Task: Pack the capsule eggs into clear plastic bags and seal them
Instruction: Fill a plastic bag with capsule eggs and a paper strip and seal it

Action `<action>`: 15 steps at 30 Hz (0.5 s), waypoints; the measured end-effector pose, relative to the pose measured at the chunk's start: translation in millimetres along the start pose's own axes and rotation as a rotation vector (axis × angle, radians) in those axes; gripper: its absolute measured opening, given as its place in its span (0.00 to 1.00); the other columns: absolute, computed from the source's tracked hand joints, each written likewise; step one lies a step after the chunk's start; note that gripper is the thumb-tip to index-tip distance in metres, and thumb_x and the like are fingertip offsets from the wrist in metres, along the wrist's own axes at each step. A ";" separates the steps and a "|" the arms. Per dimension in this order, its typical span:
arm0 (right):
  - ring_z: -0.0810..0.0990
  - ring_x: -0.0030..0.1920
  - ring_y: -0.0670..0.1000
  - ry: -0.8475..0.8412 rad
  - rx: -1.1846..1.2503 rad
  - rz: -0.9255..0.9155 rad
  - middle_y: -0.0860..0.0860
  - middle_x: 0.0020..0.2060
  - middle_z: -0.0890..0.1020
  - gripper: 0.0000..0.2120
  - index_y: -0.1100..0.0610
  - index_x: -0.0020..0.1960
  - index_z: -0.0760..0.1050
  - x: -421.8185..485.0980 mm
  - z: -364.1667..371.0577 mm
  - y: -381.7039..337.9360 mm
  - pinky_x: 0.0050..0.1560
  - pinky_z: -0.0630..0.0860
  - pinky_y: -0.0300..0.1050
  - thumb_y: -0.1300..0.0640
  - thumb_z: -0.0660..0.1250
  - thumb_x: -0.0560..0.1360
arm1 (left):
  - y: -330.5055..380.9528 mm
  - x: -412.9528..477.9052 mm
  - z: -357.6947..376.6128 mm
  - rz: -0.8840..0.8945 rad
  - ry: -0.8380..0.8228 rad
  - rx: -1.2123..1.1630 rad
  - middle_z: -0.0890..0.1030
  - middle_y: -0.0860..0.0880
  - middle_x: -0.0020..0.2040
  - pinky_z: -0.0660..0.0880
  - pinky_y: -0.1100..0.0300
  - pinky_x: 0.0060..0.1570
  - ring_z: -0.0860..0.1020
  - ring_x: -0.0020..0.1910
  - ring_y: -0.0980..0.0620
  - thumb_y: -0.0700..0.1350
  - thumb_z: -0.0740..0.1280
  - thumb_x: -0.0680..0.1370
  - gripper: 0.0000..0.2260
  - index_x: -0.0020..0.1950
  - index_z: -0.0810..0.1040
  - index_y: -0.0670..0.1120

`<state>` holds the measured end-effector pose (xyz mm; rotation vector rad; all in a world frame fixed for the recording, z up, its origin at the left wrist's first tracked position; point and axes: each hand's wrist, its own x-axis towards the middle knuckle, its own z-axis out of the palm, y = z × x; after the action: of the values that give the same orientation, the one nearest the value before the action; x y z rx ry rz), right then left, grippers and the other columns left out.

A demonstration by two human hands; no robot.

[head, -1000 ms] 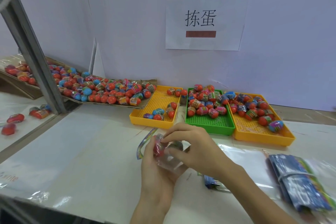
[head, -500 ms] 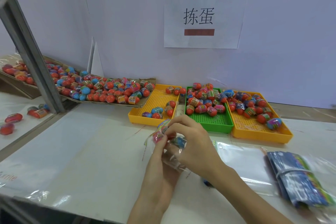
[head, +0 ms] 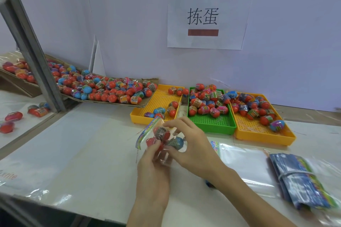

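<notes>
Take the green tray (head: 212,124) as your landmark. Far to its left, beyond the slanted metal post (head: 31,49), a few capsule eggs lie on a lower surface (head: 13,116). Nearer, still left of the green tray, a cardboard flat (head: 103,102) leans against the wall, heaped with red and blue capsule eggs (head: 103,90). Just beside the green tray on its left sits a yellow tray (head: 158,105) with a scatter of eggs along its back and right side.

In front of that yellow tray and to the front-left of the green one, you hold a clear plastic bag (head: 162,142) above the bench (head: 73,153). Your left hand (head: 153,169) comes up from below, its grip clamped on the lower part of the bag with thumb and fingers pinching the film. Your right hand (head: 191,143) arches over the top and right side of the bag, its grip curled round it too. Inside you can see at least three eggs, two red and one blue-grey; a colourful printed strip (head: 147,131) runs along the bag's upper-left edge.

The green tray itself holds a pile of eggs at its back half. Touching its right side is a second yellow tray (head: 258,132), eggs spread across its rear. In front of that, flat empty bags (head: 245,167) lie on the bench, and furthest right a banded bundle of printed cards (head: 302,180). On the wall above the green tray hangs a paper sign (head: 206,16).
</notes>
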<state>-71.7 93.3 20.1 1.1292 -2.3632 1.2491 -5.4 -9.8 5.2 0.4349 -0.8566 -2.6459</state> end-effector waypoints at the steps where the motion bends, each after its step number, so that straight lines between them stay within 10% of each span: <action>1: 0.77 0.54 0.44 0.003 0.004 0.003 0.42 0.56 0.77 0.22 0.49 0.64 0.76 -0.3 0.5 -0.1 0.55 0.77 0.45 0.55 0.77 0.72 | -0.4 0.8 -1.0 0.046 0.040 0.011 0.84 0.40 0.55 0.75 0.54 0.50 0.82 0.49 0.48 0.37 0.64 0.79 0.12 0.60 0.82 0.39; 15: 0.78 0.56 0.42 0.005 0.071 0.008 0.40 0.55 0.81 0.21 0.48 0.65 0.77 -1.0 4.3 0.3 0.53 0.70 0.30 0.52 0.76 0.73 | -3.6 -0.7 -2.0 0.203 0.258 0.109 0.87 0.46 0.46 0.81 0.65 0.38 0.85 0.41 0.56 0.42 0.69 0.80 0.08 0.56 0.83 0.41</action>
<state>-70.6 90.6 16.8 1.1366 -2.3389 1.3469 -4.8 -7.8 1.6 0.6621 -0.9113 -2.3045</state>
